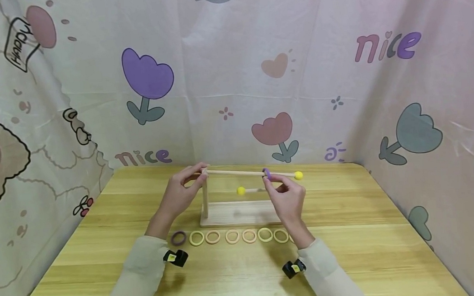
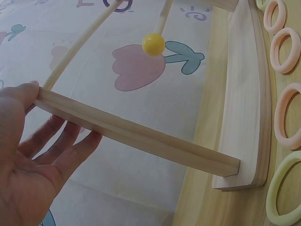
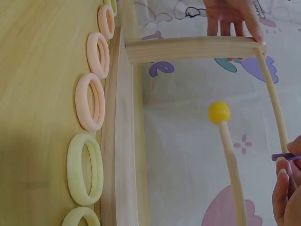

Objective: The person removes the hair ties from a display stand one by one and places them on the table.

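My left hand (image 1: 178,192) holds the top of a wooden post (image 1: 205,199), its thumb and fingers on either side. That post stands upright at the left end of a flat wooden base (image 1: 237,215). From its top a thin rod (image 1: 234,171) runs rightward to a yellow ball (image 1: 299,175). My right hand (image 1: 287,200) pinches a purple ring (image 3: 281,157), which sits around this rod between post and ball. A lower rod (image 3: 230,162), tipped with another yellow ball (image 1: 241,190), points left; my right hand hides its far end in the head view.
A row of rings lies on the wooden table (image 1: 228,275) before the base: a dark purple ring (image 1: 178,238) at the left, then yellow-green (image 1: 196,232) and peach ones (image 3: 83,101). My right wrist partly covers the row's right end. A printed curtain (image 1: 224,76) hangs behind.
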